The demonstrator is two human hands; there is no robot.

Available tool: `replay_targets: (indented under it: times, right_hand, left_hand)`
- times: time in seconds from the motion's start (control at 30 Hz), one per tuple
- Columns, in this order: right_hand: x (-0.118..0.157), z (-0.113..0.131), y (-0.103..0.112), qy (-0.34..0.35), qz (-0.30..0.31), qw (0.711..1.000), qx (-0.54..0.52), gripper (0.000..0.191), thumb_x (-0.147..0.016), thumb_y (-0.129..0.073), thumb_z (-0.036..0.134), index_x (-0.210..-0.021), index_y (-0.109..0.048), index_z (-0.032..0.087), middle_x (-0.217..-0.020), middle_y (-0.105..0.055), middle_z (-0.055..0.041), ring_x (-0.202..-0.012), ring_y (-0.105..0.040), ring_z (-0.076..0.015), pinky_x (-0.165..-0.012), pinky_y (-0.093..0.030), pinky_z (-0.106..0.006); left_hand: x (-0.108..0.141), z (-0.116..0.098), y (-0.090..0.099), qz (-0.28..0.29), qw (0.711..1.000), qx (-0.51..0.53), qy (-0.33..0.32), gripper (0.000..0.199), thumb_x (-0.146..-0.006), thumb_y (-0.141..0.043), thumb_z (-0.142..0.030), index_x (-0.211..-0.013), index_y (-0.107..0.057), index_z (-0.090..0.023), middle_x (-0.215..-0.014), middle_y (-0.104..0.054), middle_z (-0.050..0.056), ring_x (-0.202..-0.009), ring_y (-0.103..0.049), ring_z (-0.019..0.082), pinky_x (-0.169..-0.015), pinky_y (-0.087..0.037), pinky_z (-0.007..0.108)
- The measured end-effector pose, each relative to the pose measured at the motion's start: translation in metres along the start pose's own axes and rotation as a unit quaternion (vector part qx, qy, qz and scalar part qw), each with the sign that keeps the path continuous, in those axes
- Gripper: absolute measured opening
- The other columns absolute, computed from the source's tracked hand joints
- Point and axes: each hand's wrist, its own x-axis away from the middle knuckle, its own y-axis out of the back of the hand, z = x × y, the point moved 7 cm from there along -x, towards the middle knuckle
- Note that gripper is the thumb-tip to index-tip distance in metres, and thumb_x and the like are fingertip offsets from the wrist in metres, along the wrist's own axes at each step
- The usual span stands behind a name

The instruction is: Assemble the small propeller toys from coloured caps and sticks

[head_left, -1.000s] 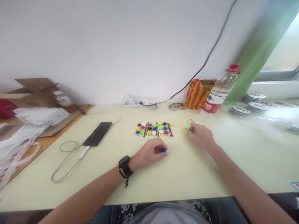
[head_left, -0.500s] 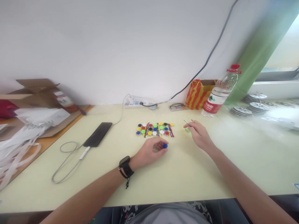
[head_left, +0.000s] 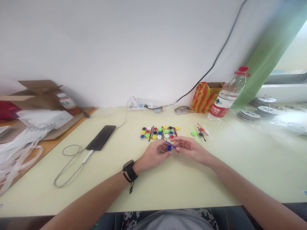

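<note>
Between thumb and fingers, my left hand (head_left: 154,154) pinches a small blue round cap-like piece (head_left: 169,148). Close beside it, my right hand (head_left: 192,149) grips a thin blue plastic stick (head_left: 170,144), which lies slanted over the blue round piece; whether the two touch, I cannot tell. Just behind my hands are rows of small round pieces (head_left: 155,132) in several colours, with bundles of coloured sticks (head_left: 163,132) between them. To the right of the rows lie a green round piece (head_left: 193,134), a black stick (head_left: 201,134), a red stick (head_left: 200,127) and a white stick (head_left: 207,130).
A black phone (head_left: 101,138) with a grey cable lies at left. Along the wall are a power strip (head_left: 137,105), eyeglasses (head_left: 182,110), a striped bag (head_left: 202,97) and a large water bottle (head_left: 224,95). Stacked discs (head_left: 249,115) stand at right, a cardboard box (head_left: 40,95) at far left.
My right hand has moved left and toward me, bringing the blue stick to the blue round piece in my left hand. The small pieces at right are now uncovered. My left hand stays nearly still.
</note>
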Motion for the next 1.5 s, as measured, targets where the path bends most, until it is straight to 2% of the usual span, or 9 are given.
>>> replay_targets:
  times: [0.07,0.2,0.37,0.6,0.77,0.87,1.1,1.27,1.5]
  right_hand:
    - [0.0,-0.001,-0.003,-0.006,0.007,1.0,-0.016,0.037,-0.091,-0.073,0.035,-0.125,-0.063,0.023,-0.108,-0.071,-0.0074,-0.101,-0.068,-0.0204,-0.097,-0.053,-0.04]
    - [-0.001,-0.003,-0.003,-0.017,-0.014,0.999,-0.031,0.032,-0.086,-0.08,0.036,-0.109,-0.061,0.023,-0.1,-0.066,-0.0027,-0.085,-0.067,-0.0163,-0.081,-0.055,-0.034]
    - [-0.001,-0.003,-0.005,-0.024,-0.007,1.0,-0.017,0.032,-0.085,-0.081,0.04,-0.1,-0.057,0.023,-0.101,-0.063,-0.0016,-0.085,-0.066,-0.0158,-0.079,-0.055,-0.033]
    - [-0.001,-0.004,-0.011,-0.035,0.001,0.999,0.024,0.034,-0.088,-0.077,0.047,-0.099,-0.056,0.023,-0.102,-0.064,-0.0017,-0.083,-0.066,-0.0152,-0.077,-0.054,-0.032]
    - [0.001,-0.01,-0.009,-0.071,0.016,0.996,0.044,0.038,-0.092,-0.069,0.056,-0.106,-0.054,0.024,-0.074,-0.061,0.0038,-0.064,-0.059,-0.0137,-0.062,-0.049,-0.029]
    - [0.002,-0.01,-0.006,-0.077,0.013,0.995,0.07,0.037,-0.095,-0.065,0.056,-0.108,-0.055,0.024,-0.068,-0.054,0.0063,-0.057,-0.05,-0.0117,-0.053,-0.04,-0.025]
    - [0.002,0.002,-0.002,-0.051,-0.002,0.997,0.059,0.029,-0.096,-0.067,0.047,-0.107,-0.058,0.022,-0.078,-0.058,0.0026,-0.066,-0.051,-0.0115,-0.06,-0.04,-0.025]
    - [0.002,0.001,-0.003,-0.054,0.022,0.998,0.026,0.027,-0.093,-0.07,0.044,-0.103,-0.062,0.02,-0.086,-0.063,-0.0004,-0.069,-0.054,-0.012,-0.063,-0.044,-0.026]
    - [0.003,-0.002,-0.002,-0.058,0.026,0.998,0.021,0.025,-0.093,-0.072,0.042,-0.103,-0.064,0.02,-0.087,-0.064,-0.0015,-0.071,-0.057,-0.0133,-0.065,-0.045,-0.028]
  left_hand:
    - [0.0,-0.003,-0.001,0.006,1.0,0.007,-0.004,0.027,-0.089,-0.076,-0.038,-0.104,-0.071,-0.016,-0.101,-0.074,0.009,-0.089,-0.072,0.02,-0.084,-0.06,0.034]
    - [0.001,-0.008,-0.004,0.023,0.999,0.02,-0.012,0.028,-0.091,-0.074,-0.037,-0.109,-0.072,-0.015,-0.101,-0.074,0.01,-0.09,-0.071,0.019,-0.086,-0.059,0.032]
    - [0.001,-0.005,-0.004,0.026,0.999,0.029,-0.002,0.029,-0.09,-0.076,-0.037,-0.108,-0.073,-0.015,-0.102,-0.075,0.009,-0.091,-0.071,0.019,-0.087,-0.058,0.032]
    - [0.0,-0.002,0.0,0.01,1.0,0.01,-0.007,0.027,-0.09,-0.075,-0.039,-0.105,-0.074,-0.016,-0.102,-0.074,0.009,-0.091,-0.071,0.02,-0.086,-0.059,0.033]
    - [0.0,-0.004,0.002,0.002,1.0,0.0,-0.013,0.027,-0.09,-0.075,-0.038,-0.106,-0.074,-0.016,-0.105,-0.073,0.009,-0.097,-0.071,0.021,-0.09,-0.058,0.033]
    - [0.001,-0.004,0.001,0.008,1.0,0.005,-0.02,0.025,-0.089,-0.076,-0.035,-0.105,-0.073,-0.016,-0.103,-0.073,0.009,-0.094,-0.071,0.02,-0.09,-0.059,0.034]
    - [0.003,-0.006,-0.003,0.025,0.999,-0.036,-0.03,0.023,-0.089,-0.075,-0.032,-0.106,-0.074,-0.016,-0.099,-0.072,0.008,-0.087,-0.071,0.018,-0.087,-0.061,0.034]
    - [0.005,-0.009,-0.003,0.023,0.996,-0.069,-0.058,0.02,-0.089,-0.073,-0.028,-0.107,-0.075,-0.017,-0.101,-0.072,0.008,-0.09,-0.071,0.018,-0.089,-0.061,0.034]
    - [0.007,-0.015,-0.005,0.026,0.989,-0.115,-0.087,0.019,-0.09,-0.07,-0.024,-0.108,-0.074,-0.019,-0.099,-0.072,0.007,-0.089,-0.071,0.017,-0.086,-0.06,0.03]
